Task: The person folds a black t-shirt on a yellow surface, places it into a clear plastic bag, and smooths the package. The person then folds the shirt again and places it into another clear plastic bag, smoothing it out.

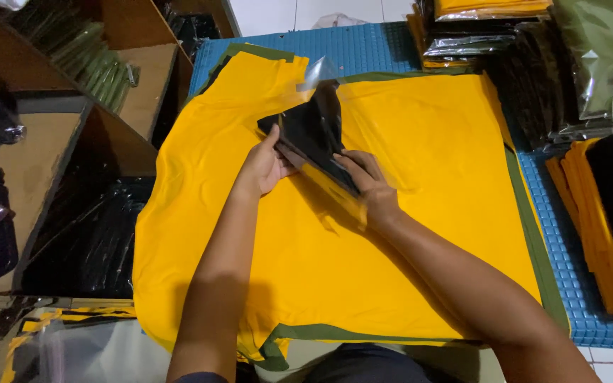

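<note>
Both hands meeting over centre of yellow cloth, spread flat on a blue mat. Left hand gripping the lower left edge of a folded black cloth, thumb on top, fingers underneath. Right hand at 4 o'clock from it, fingers closed on the lower right edge of the same black cloth and on the clear plastic bag around it. Black cloth tilted, upper end lifted toward 12 o'clock, bag mouth standing up above it and catching light. Green cloth lying under the yellow one, showing as a border at 3 o'clock and 6 o'clock. Wooden shelves at 9 o'clock, holding bagged dark goods. Stacks of bagged clothes at 1 o'clock, yellow and black. Pile of folded yellow and black cloth at 3 o'clock on the mat edge, well apart from the hands. Forearms bare, reaching in from 6 o'clock.
</note>
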